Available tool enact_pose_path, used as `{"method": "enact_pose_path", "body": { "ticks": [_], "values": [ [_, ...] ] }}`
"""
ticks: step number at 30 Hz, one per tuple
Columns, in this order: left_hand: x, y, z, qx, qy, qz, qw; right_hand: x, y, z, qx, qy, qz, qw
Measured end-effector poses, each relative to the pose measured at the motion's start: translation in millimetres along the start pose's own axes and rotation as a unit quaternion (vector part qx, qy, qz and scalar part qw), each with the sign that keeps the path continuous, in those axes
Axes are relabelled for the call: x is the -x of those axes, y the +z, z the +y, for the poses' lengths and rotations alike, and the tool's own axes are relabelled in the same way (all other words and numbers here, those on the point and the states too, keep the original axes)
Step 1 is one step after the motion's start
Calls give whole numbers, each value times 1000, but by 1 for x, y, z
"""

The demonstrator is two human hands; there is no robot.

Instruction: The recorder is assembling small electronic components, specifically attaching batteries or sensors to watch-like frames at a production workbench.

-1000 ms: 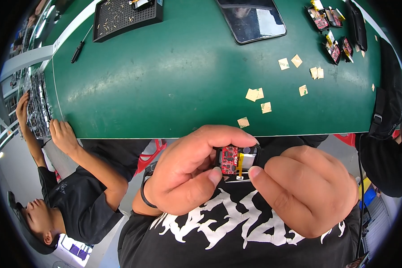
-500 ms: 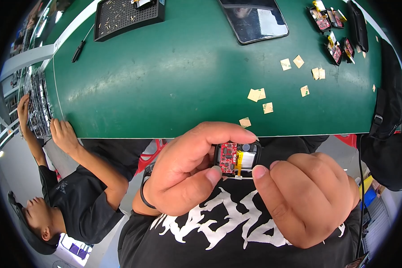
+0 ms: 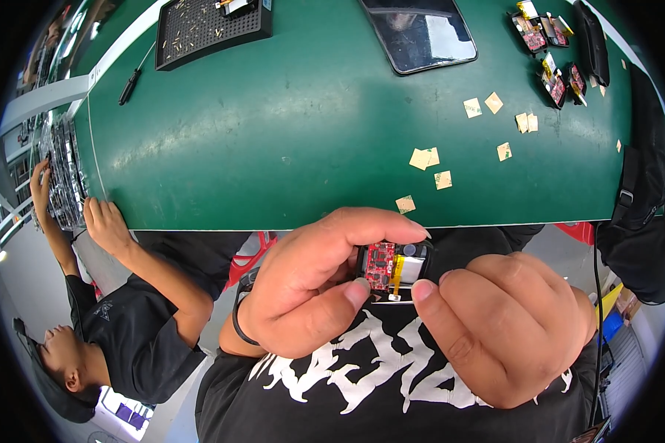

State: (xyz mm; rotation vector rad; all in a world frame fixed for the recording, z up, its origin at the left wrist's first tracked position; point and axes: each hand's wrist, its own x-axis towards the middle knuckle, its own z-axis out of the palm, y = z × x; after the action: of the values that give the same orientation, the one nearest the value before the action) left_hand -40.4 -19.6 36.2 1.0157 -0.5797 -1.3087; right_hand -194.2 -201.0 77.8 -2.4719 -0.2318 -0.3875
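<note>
In front of my chest, my left hand [image 3: 303,284] is closed round a small black device housing [image 3: 421,249], forefinger along its far edge and thumb on its near left corner. Inside the open housing sit a red circuit board [image 3: 379,266] and a silver battery pouch [image 3: 412,267] with yellow tape. A small white connector [image 3: 394,297] on a yellow strip hangs over the near edge. My right hand [image 3: 506,325] is closed, its fingers curled. Its thumb tip is at the housing's near right corner, the forefinger tip beside it; anything between them is hidden.
On the green table [image 3: 273,133] lie several cream adhesive squares [image 3: 442,179], a dark tablet [image 3: 421,33], a black tray [image 3: 214,33] with small pins, and a screwdriver [image 3: 130,86]. Several opened housings [image 3: 553,88] and a black pouch [image 3: 592,44] are far right. A co-worker [image 3: 140,325] sits left.
The housing has tipped slightly and sits a little lower in view; the white connector now shows end-on at its near edge. My right thumb has shifted slightly left and down.
</note>
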Motion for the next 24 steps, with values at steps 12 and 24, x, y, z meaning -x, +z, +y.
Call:
{"method": "enact_pose_path", "body": {
  "ticks": [12, 24],
  "values": [
    [-3, -3, 1, -133, -1, -28, 991, -2, -1, 11, 19, -66, -24, 997],
    [-1, -1, 12, -174, -62, 58, 981, 6, -13, 5, 34, 120, 30, 992]
  ]
}}
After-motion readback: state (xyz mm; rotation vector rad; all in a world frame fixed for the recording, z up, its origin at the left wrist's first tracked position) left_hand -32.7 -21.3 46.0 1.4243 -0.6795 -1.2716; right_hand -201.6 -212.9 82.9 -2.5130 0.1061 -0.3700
